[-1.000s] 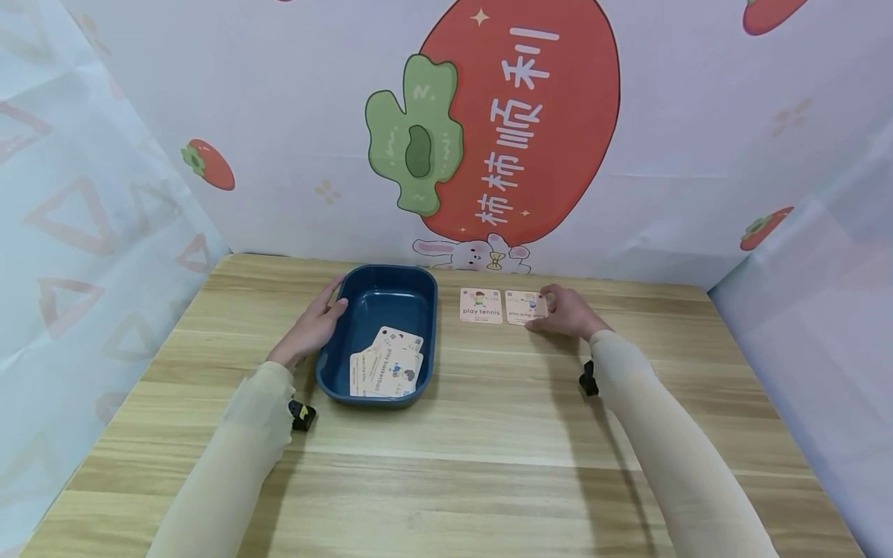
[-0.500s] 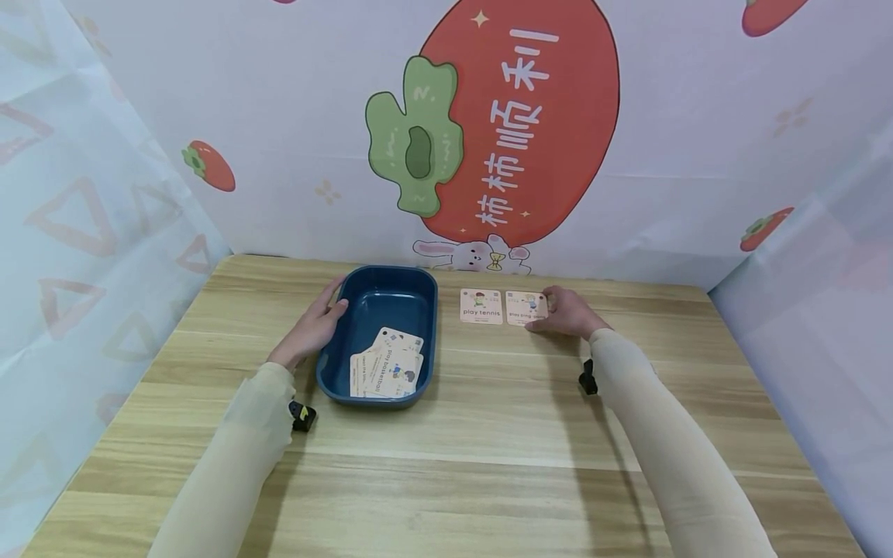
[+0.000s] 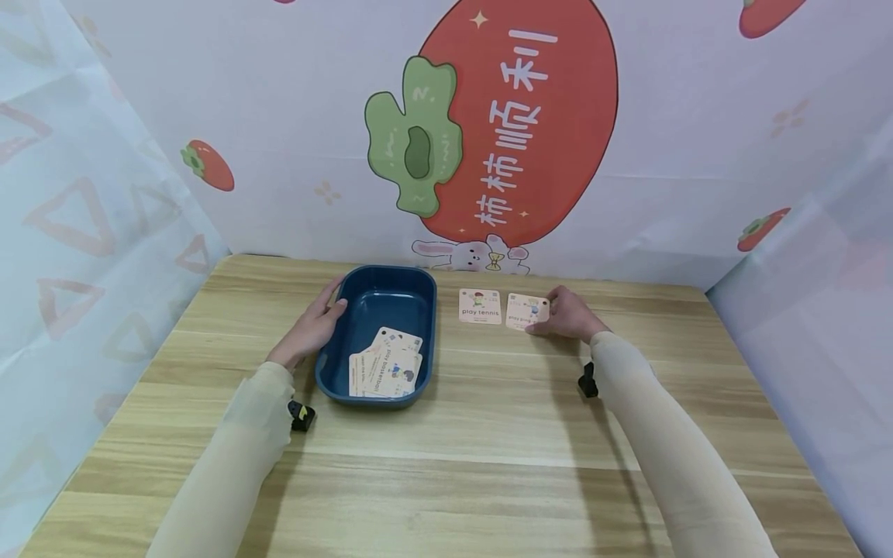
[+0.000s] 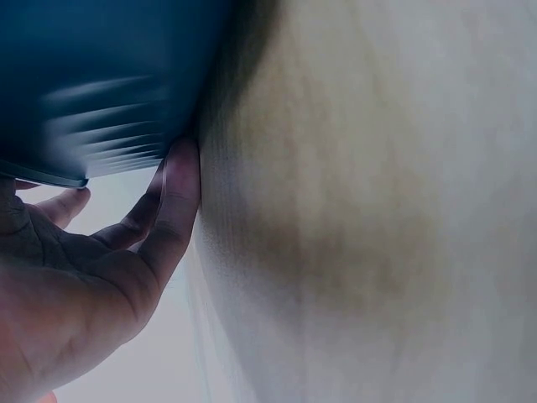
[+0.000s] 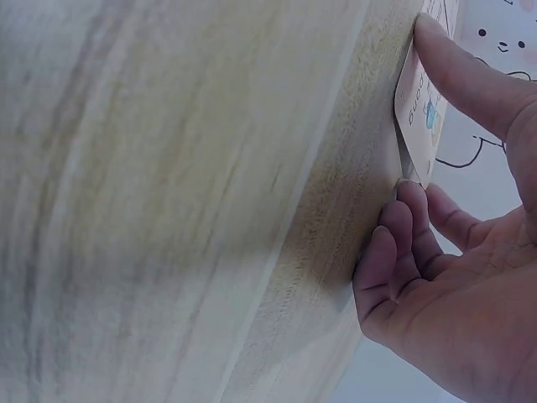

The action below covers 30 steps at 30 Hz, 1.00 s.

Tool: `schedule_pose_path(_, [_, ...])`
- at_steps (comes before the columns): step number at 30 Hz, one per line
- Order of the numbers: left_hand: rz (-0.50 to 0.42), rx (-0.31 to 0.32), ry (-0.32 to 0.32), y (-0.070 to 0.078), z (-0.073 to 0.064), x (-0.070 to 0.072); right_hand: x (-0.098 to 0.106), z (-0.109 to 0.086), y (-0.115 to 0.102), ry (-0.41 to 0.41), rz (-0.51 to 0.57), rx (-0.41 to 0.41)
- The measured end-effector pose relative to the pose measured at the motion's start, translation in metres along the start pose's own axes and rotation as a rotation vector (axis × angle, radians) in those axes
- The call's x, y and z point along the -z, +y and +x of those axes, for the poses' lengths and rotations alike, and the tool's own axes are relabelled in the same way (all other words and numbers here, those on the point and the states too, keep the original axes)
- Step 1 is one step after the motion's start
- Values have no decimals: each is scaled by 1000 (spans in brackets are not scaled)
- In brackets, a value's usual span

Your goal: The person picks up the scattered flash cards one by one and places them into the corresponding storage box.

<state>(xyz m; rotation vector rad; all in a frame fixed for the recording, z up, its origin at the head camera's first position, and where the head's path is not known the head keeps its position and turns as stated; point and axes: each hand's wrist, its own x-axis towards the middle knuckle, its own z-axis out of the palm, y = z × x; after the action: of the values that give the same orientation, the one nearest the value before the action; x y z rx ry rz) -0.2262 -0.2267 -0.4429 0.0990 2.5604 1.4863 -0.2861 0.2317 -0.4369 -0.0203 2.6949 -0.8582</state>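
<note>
A dark blue tray (image 3: 429, 341) stands left of centre in the head view with several picture cards (image 3: 391, 370) in its near end, the top one reading "play basketball". My left hand (image 3: 317, 325) rests against the tray's left side, fingers along the outer wall and thumb by the rim; in the left wrist view a fingertip touches the wall's foot. My right hand (image 3: 568, 314) holds the ping-pong card (image 3: 526, 310) by its right part, thumb at the near edge. In the right wrist view the card (image 5: 417, 105) tilts slightly off the table.
A "play tennis" card (image 3: 480, 307) lies flat between the tray and the ping-pong card. The wooden table (image 3: 446, 480) ends at a printed backdrop (image 3: 663, 194) behind, with light sheets on both sides.
The ping-pong card has turned slightly and shifted a little away from the tennis card, with the right hand moving along. The left hand and tray stay in place.
</note>
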Motion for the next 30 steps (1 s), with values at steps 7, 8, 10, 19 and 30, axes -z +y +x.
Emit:
schedule_pose_path(7, [7, 6, 0, 0, 1, 0, 0, -9, 3, 25, 51, 25])
schedule_pose_path(8, [7, 6, 1, 0, 1, 0, 0, -11, 4, 29, 60, 34])
schedule_pose_path(10, [7, 5, 2, 1, 1, 0, 0, -13, 6, 38, 78, 46])
schedule_pose_path(19, [3, -1, 1, 2, 0, 0, 5, -24, 10, 66, 59, 88])
schedule_pose_path(30, [-7, -7, 2, 2, 1, 0, 8, -42, 10, 47, 88, 193])
